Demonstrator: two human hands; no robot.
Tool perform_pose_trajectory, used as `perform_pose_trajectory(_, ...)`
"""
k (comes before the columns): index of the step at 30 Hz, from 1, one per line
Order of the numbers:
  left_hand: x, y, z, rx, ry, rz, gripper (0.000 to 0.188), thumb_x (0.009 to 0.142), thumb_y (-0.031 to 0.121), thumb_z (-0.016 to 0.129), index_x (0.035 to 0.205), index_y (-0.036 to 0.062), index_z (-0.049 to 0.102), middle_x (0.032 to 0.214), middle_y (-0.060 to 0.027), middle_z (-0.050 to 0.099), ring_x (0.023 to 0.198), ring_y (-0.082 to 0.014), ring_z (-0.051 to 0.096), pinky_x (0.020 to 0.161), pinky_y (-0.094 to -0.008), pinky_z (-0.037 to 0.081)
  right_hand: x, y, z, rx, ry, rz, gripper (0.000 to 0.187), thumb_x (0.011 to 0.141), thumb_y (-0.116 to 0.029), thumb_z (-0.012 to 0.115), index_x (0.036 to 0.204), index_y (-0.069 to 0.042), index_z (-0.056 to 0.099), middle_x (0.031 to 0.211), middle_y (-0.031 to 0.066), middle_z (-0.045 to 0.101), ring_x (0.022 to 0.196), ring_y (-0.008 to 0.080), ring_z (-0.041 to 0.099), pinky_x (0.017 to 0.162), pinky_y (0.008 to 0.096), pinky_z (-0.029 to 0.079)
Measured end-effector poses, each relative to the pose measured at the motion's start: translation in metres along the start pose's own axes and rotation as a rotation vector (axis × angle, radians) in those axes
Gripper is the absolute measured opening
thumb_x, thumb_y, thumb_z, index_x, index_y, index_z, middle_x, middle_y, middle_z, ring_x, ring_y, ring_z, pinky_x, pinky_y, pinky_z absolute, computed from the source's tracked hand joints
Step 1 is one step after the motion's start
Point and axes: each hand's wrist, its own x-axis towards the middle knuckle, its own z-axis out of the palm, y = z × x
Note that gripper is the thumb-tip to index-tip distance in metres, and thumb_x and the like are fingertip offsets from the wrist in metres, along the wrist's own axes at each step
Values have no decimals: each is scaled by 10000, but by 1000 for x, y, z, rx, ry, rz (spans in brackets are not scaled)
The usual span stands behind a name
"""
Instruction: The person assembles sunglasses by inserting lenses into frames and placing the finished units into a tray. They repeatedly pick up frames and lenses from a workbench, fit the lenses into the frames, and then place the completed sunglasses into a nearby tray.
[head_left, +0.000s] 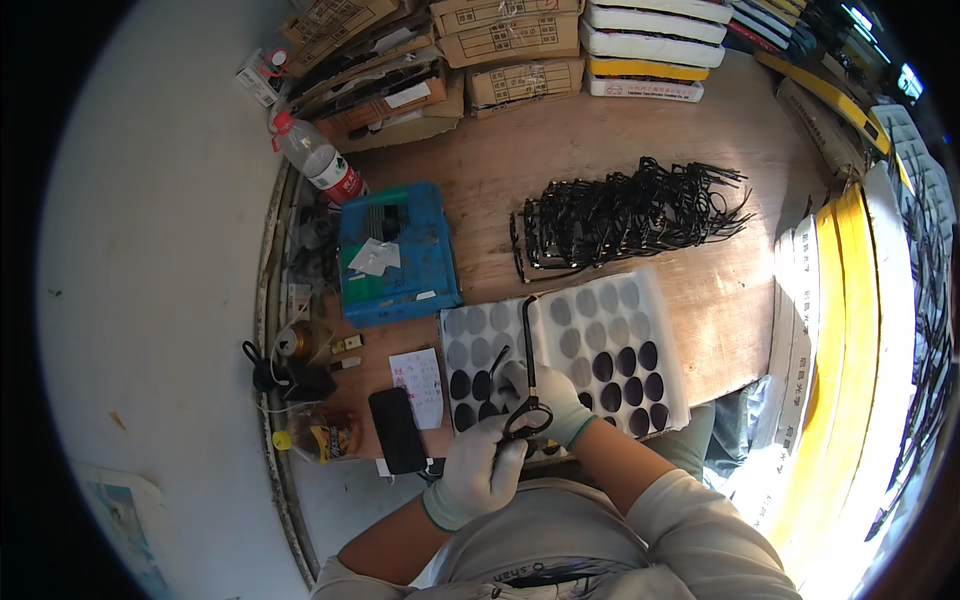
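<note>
We hold black glasses

The glasses are over the lens tray. Our left hand, nearly closed, pinches them. Our right hand curls around them too, fingertips partly hidden. Maybe two hands keep them steady. The tray sits close, probably so its dark lenses are easy to reach. Beside it, a paper has writing too small to read; farther brown boxes have print.

Smooth lenses, perhaps plastic frame, wooden table

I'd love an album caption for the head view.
Gloved left hand and right hand hold a black eyeglass frame over a tray of oval lenses, a frame pile beyond.
</note>
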Motion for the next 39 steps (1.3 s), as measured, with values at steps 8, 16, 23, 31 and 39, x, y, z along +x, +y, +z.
perform_pose_trajectory(8, -40, 47, -25, -323, 13, -276, 193, 1010, 8, 485, 1190, -47, 532, 939, -147, 718, 790, -205, 709, 747, -329, 580, -163, -52, -44, 585, 189, 1, 206, 923, -80, 726, 1098, -10, 645, 929, 107, 678, 743, 200, 664, 696, 322, 553)
perform_pose_trajectory(16, -33, 50, -15, -234, -103, -262, 213, 1033, 55, 493, 1211, -45, 553, 875, -115, 720, 760, -171, 711, 704, -311, 569, -131, -76, -37, 622, 635, -134, 177, 914, -4, 712, 1087, 13, 678, 989, 113, 697, 790, 181, 682, 700, 291, 537)
perform_pose_trajectory(23, -39, 54, -22, -242, -119, -232, 200, 1043, 88, 490, 1167, -44, 576, 838, -109, 725, 725, -170, 715, 664, -296, 559, -132, -85, -53, 516, 547, -166, 93, 904, -30, 727, 971, 22, 688, 932, 112, 680, 744, 188, 669, 685, 296, 535)
perform_pose_trajectory(31, -39, 60, -31, -286, -205, -207, 167, 1042, 87, 508, 1102, -35, 606, 781, -96, 721, 667, -165, 707, 627, -295, 556, -131, -58, -80, 525, 68, -237, 247, 982, -205, 681, 907, 31, 676, 729, 135, 619, 663, 254, 632, 638, 375, 498)
perform_pose_trajectory(39, -36, 66, -29, -267, -245, -268, 107, 966, 79, 641, 1029, -5, 659, 730, -113, 669, 598, -229, 681, 569, -320, 529, -147, -56, -95, 351, 76, -378, 178, 920, -148, 706, 884, 23, 673, 805, 185, 629, 722, 383, 639, 652, 433, 517)
